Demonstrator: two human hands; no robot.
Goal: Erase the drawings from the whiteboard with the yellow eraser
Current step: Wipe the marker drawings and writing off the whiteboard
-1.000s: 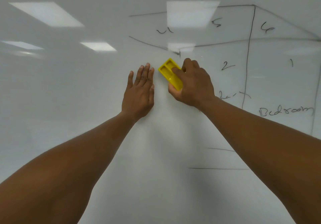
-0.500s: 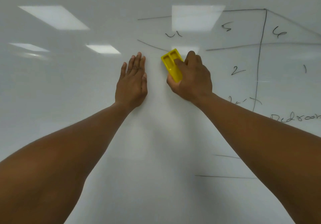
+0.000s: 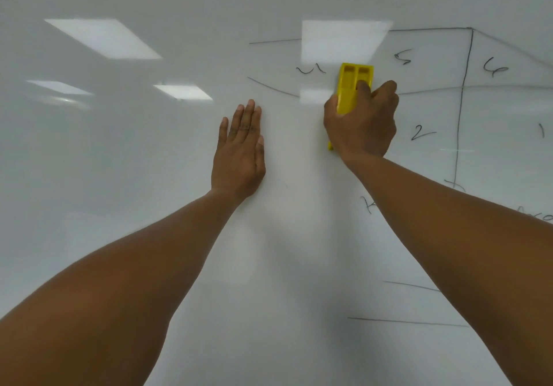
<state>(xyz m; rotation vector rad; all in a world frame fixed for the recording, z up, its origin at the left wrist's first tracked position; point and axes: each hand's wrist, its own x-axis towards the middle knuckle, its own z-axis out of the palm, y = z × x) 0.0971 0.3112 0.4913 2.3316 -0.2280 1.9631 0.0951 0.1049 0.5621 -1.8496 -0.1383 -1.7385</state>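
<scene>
the right hand (image 3: 363,128) grips the yellow eraser (image 3: 353,86) with its fingers (image 3: 363,86) curled over the back, pressing it against the whiteboard (image 3: 119,176). the eraser stands nearly upright, its top end just right of a small squiggle (image 3: 310,70) and below a bright light reflection (image 3: 344,40). the left hand (image 3: 239,152) lies flat on the board to the left, fingers straight and close together, holding nothing. to the right of the eraser are drawn lines (image 3: 462,101) and the numerals 5 (image 3: 402,58), 4 (image 3: 495,68) and 2 (image 3: 422,132); more lines (image 3: 407,321) sit lower right, partly behind the right forearm
</scene>
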